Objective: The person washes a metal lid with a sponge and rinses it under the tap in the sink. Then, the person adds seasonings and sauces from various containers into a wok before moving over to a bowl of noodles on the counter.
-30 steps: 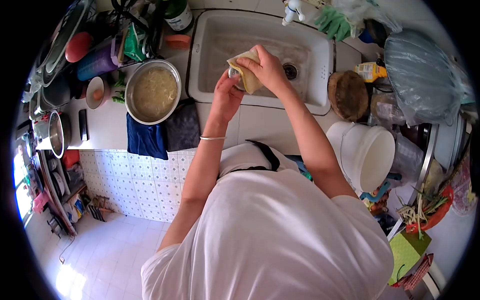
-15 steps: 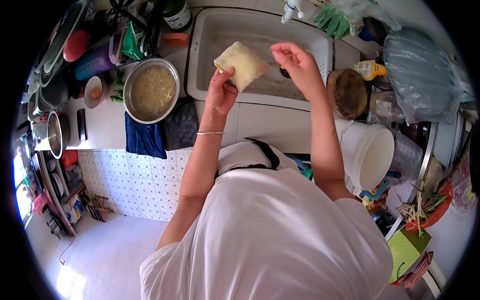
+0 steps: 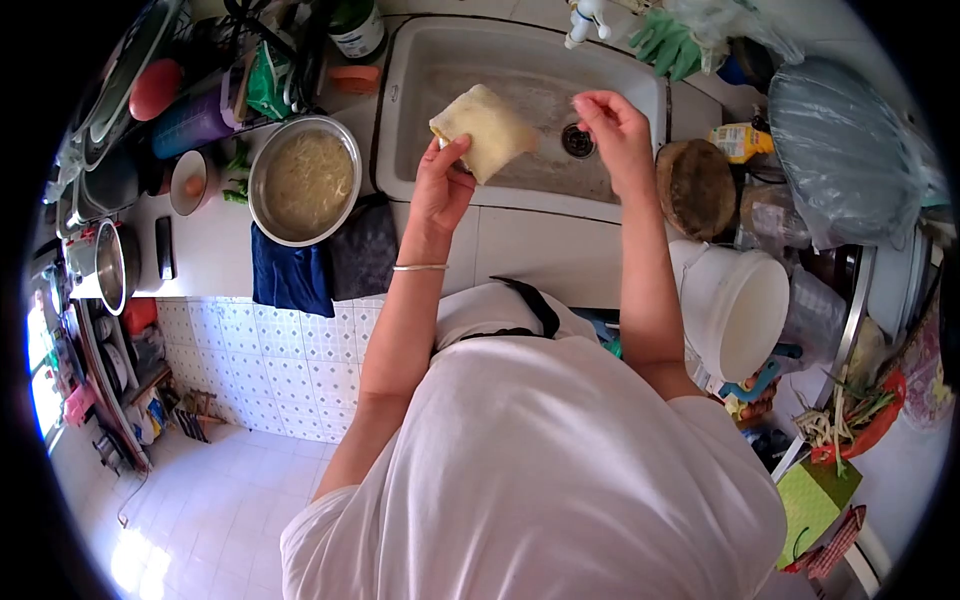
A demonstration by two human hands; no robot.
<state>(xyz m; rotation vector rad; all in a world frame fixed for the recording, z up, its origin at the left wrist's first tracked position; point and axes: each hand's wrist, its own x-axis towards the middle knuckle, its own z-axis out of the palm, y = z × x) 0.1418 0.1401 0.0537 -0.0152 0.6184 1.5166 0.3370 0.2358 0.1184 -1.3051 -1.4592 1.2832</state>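
Apparently soft, light: yellow cloth (image 3: pixel 488 130), thumb-pinched in left hand (image 3: pixel 444 185) at its near edge (sensible hold, likely floppy elsewhere). Right hand (image 3: pixel 620 138) loosely curled above sink (image 3: pixel 550 70), seemingly empty.

Kitchen, probably domestic, evidence: inset sink (image 3: pixel 570 205) with drain (image 3: pixel 577 140), white tap (image 3: pixel 588 22) above, steel bowl (image 3: pixel 303 240) of soupy food on counter (image 3: pixel 530 245), round wooden chopping block (image 3: pixel 697 188), green gloves (image 3: pixel 667 43).

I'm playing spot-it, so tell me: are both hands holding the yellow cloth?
No, only the left hand grips the cloth; the right hand is apart from it.
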